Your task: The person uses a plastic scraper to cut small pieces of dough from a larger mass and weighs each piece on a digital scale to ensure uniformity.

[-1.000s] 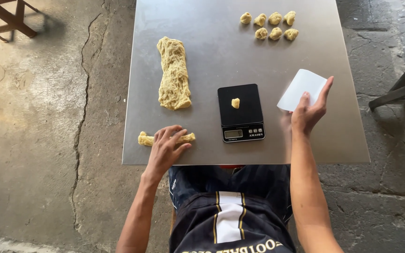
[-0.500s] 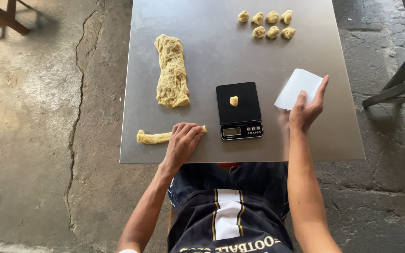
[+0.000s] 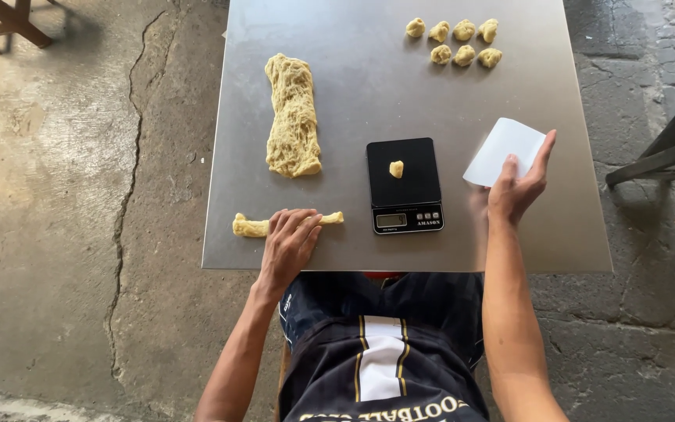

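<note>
Down at the near left edge of the table (image 3: 353, 101) lies a thin dough rope (image 3: 250, 227), pale yellow and uneven, running left to right; its middle is hidden under the left hand (image 3: 291, 242), and both ends stick out past it. Beyond it sits a long, rough dough slab (image 3: 292, 117) with a stringy surface. A black scale (image 3: 404, 185) stands near the middle, with 1 small dough bit (image 3: 396, 168) on its platform. At the far right, 7 dough balls (image 3: 455, 41) sit in 2 rows, 4 behind and 3 in front. The table is square, grey metal, set on a cracked concrete floor (image 3: 80, 195); wooden furniture legs (image 3: 1, 19) show at the top left. The left hand lies flat on the rope, fingers straight and close together, not gripping. The right hand (image 3: 516, 187) pinches a white scraper (image 3: 503, 150) by its near edge, thumb on top and fingers along its right side, just right of the scale.
</note>
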